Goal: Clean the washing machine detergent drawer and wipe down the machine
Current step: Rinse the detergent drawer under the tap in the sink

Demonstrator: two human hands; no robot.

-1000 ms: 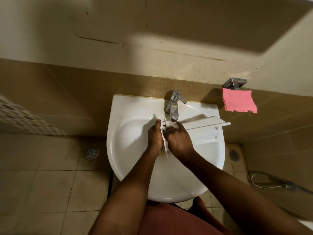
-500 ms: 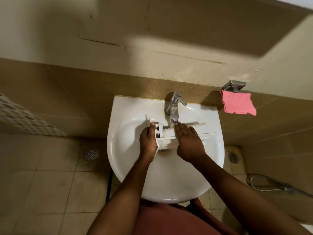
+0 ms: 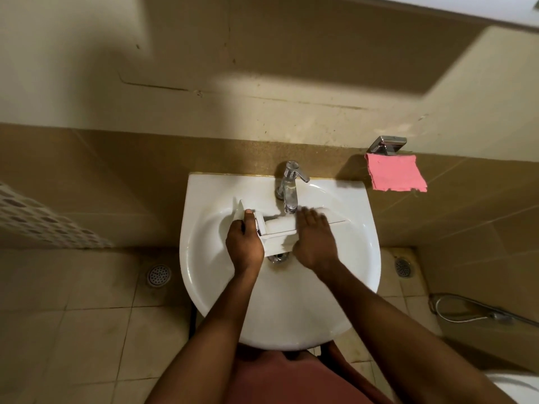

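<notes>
1. White drawer [image 3: 277,228] at frame centre, in sink [image 3: 291,310], under tap [image 3: 288,188].
2. Left hand [image 3: 245,243] grips its end; right hand [image 3: 313,240] lies flat on top, fingers straight.
3. Suggest: rub each compartment, tilt to drain.

No readable txt, labels, brands or nos. anywhere: drawer [image 3: 280,232], tap [image 3: 289,188], sink [image 3: 291,304], pink cloth [image 3: 393,174] all unmarked.

Dim, warm-tinted. Light comes from the right: cloth [image 3: 393,173] and tap [image 3: 288,185] throw shadows left. Hard-edged bright patch on the wall [image 3: 262,112], dark band above it. Sink [image 3: 291,316] brightest, mild sheen. Right hand [image 3: 313,237] fingertips motion-blurred. Wide-angle bending at edges; floor [image 3: 73,330] murky.
</notes>
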